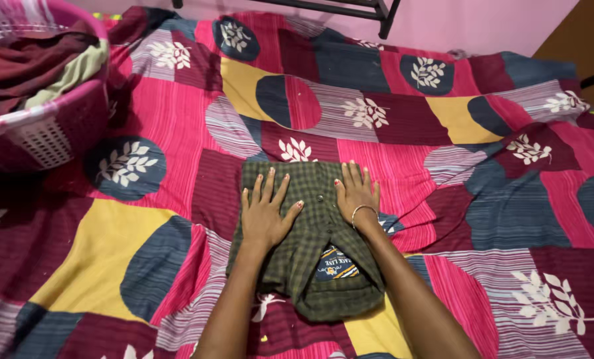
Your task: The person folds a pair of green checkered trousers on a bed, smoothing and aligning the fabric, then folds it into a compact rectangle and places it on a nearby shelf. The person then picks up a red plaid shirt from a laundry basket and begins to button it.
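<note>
Left hand (264, 216): we press it flat, fingers spread, on the folded green checked shirt (307, 242).
Right hand (357, 194): ours too, flat beside it.
Bed: patchwork bedspread (443, 166).

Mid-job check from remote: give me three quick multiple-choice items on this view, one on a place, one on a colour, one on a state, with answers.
1. Where is the laundry basket?
A. upper left of the bed
B. lower right of the bed
C. under the folded shirt

2. What colour is the folded shirt?
A. plain white
B. dark green check
C. bright orange

3. How do the left hand and right hand lie?
A. both clenched round a hanger
B. lifted clear of the bed
C. both flat and open on the shirt

Answers: 1 A, the pink basket sits at the frame's top left on the patchwork bedspread. 2 B, green checked cloth shows between the hands. 3 C, fingers are spread, palms pressed down on the cloth.
</note>
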